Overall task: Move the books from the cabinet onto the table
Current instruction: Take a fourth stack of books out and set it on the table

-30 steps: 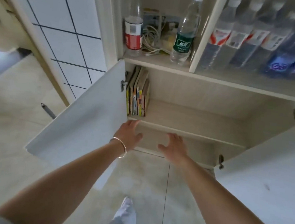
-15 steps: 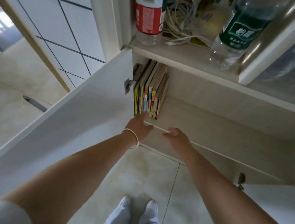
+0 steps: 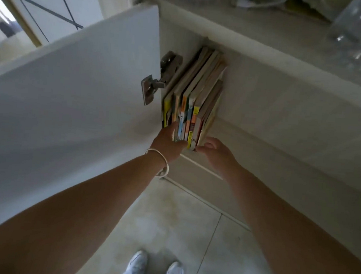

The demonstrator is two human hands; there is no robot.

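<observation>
Head view looks down at a row of books (image 3: 190,107) standing upright at the left end of the cabinet shelf (image 3: 272,144). Left hand (image 3: 167,141) and right hand (image 3: 214,150) squeeze the row from both sides.

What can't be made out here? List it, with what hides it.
Head view:
- Left hand: fingertips hidden behind the books; grip unclear.
- Right hand: contact with the books unclear, fingers curl away.
- Book count and titles: blurred, too small.
- Bottles: cut off by top edge.
- Table: out of frame.
</observation>
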